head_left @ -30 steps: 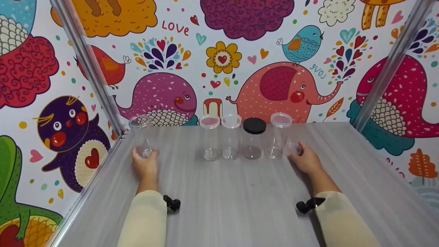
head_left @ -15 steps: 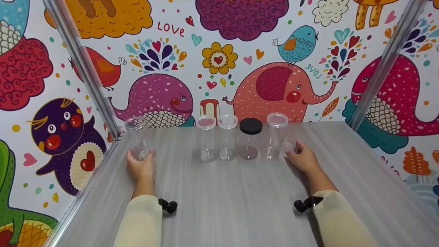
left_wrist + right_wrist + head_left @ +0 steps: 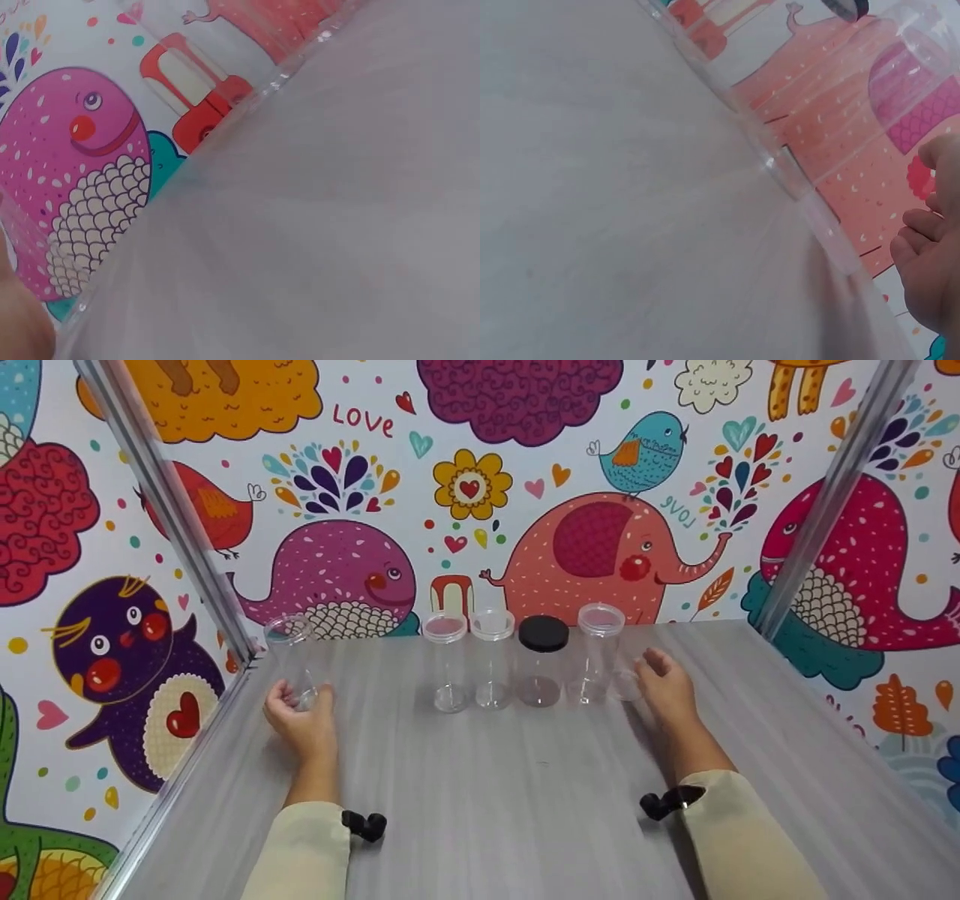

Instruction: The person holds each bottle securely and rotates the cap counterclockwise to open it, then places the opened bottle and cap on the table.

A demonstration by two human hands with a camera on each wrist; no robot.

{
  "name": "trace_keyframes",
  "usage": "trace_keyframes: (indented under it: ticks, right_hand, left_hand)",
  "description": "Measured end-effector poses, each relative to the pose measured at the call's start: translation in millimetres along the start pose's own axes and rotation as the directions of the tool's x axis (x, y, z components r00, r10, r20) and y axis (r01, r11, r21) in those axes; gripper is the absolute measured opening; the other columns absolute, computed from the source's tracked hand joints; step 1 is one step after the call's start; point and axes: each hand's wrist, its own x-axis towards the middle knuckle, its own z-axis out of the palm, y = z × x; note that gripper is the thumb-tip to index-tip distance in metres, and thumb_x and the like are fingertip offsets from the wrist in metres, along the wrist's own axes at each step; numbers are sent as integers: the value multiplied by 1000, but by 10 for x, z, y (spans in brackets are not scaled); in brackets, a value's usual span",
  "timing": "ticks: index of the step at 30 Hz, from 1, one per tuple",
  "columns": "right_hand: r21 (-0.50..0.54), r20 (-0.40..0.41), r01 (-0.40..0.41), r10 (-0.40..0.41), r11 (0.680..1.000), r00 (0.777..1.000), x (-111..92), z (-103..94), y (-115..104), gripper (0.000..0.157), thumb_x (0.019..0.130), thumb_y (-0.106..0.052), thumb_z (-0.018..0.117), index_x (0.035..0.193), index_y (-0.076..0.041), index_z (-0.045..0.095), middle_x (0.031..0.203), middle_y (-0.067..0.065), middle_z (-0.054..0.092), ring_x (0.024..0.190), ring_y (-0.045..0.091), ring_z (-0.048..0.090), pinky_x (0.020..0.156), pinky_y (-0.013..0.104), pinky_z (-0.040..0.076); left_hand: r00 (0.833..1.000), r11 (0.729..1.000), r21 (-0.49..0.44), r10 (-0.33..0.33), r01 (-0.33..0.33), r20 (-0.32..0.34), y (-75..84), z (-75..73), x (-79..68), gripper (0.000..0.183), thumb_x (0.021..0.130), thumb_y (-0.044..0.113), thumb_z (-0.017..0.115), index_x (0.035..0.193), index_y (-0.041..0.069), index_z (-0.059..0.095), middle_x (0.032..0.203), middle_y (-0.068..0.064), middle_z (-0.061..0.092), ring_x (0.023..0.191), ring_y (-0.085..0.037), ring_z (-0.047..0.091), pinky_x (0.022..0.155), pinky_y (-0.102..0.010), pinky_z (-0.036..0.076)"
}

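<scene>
A tall clear plastic jar (image 3: 288, 649) stands upright at the left of the table. My left hand (image 3: 304, 727) is around its base, with the thumb on the right side and the fingers on the left, spread wider than the base. In the left wrist view only a bit of this hand (image 3: 22, 322) shows in the lower left corner. Over on the right, a low, round clear piece (image 3: 626, 685) lies beside the rightmost tall jar (image 3: 600, 660). My right hand (image 3: 667, 690) is just right of it, fingers loosely bent around nothing, as the right wrist view also shows.
Several jars line the back of the grey table (image 3: 525, 810): two clear ones (image 3: 448, 664) (image 3: 493, 664), then a wider jar with a black lid (image 3: 543, 634). Behind them rises a wall with printed animals (image 3: 585, 555). Metal posts (image 3: 180, 525) stand at the corners.
My right hand has let go of the low clear piece and moved slightly away from it. My left hand's fingers have spread around the jar's base. The jars stay in place while the head view shifts.
</scene>
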Motion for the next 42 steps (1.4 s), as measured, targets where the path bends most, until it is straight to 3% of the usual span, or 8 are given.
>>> trace_keyframes:
  ticks: [5, 10, 14, 18, 24, 32, 36, 42]
  right_hand:
    - [115, -18, -49, 51, 992, 999, -62, -54, -172, 74, 108, -61, 49, 171, -32, 23, 179, -5, 26, 167, 22, 26, 134, 49, 29]
    - [139, -69, 39, -30, 990, 997, -133, -63, -378, 72, 108, -62, 46, 171, -32, 27, 178, -6, 30, 164, 21, 33, 133, 44, 32]
    - [178, -87, 118, -103, 977, 991, -207, -12, -505, 67, 110, -57, 45, 169, -29, 31, 175, -4, 37, 161, 18, 39, 130, 39, 36]
    - [221, -78, 173, -159, 960, 984, -291, 17, -619, 64, 111, -53, 45, 168, -26, 34, 173, -2, 41, 161, 17, 40, 130, 37, 37]
    - [211, -81, 242, -230, 947, 970, -442, 17, -787, 63, 111, -54, 46, 167, -28, 36, 171, -4, 44, 159, 15, 42, 129, 34, 38]
    - [210, -62, 334, -329, 919, 942, -594, 72, -896, 63, 112, -51, 48, 167, -23, 36, 170, 2, 45, 160, 21, 41, 126, 31, 40]
    - [210, -60, 357, -353, 910, 934, -623, 119, -910, 63, 112, -49, 49, 166, -21, 38, 168, 2, 47, 158, 21, 44, 123, 26, 41]
    - [209, -58, 373, -369, 904, 928, -637, 150, -936, 60, 112, -46, 49, 165, -19, 40, 167, 2, 49, 156, 19, 48, 121, 23, 43]
  left_hand:
    - [986, 985, -112, 142, -132, 87, 61, 160, -145, 48, 90, 10, 80, 131, -3, 57, 122, -12, 57, 106, -21, 49, 90, -28, 39]
    - [944, 985, -151, 125, -82, 304, 131, 290, -279, 44, 97, 11, 73, 136, -2, 57, 135, -21, 56, 115, -21, 52, 92, -26, 38]
    - [878, 990, -143, 71, -3, 473, 218, 383, -395, 57, 98, 9, 70, 149, -2, 47, 150, -24, 51, 138, -29, 50, 114, -42, 40]
    - [794, 997, -61, -1, 48, 608, 269, 503, -496, 78, 97, 15, 73, 162, 2, 32, 165, -21, 41, 157, -36, 36, 130, -57, 30]
    - [719, 991, 127, -114, 36, 686, 210, 653, -615, 100, 91, 29, 84, 168, 12, 23, 175, -13, 30, 164, -33, 24, 136, -55, 22]
    - [607, 972, 234, -205, 32, 768, 156, 863, -674, 113, 89, 36, 86, 171, 18, 11, 179, -9, 22, 169, -33, 16, 136, -60, 18]
    - [579, 969, 241, -223, 47, 784, 128, 961, -674, 114, 88, 32, 87, 171, 17, 9, 179, -12, 22, 168, -34, 17, 136, -59, 18]
    - [589, 970, 232, -226, 67, 776, 108, 1053, -700, 114, 86, 27, 89, 171, 16, 13, 179, -14, 24, 168, -34, 20, 137, -54, 19]
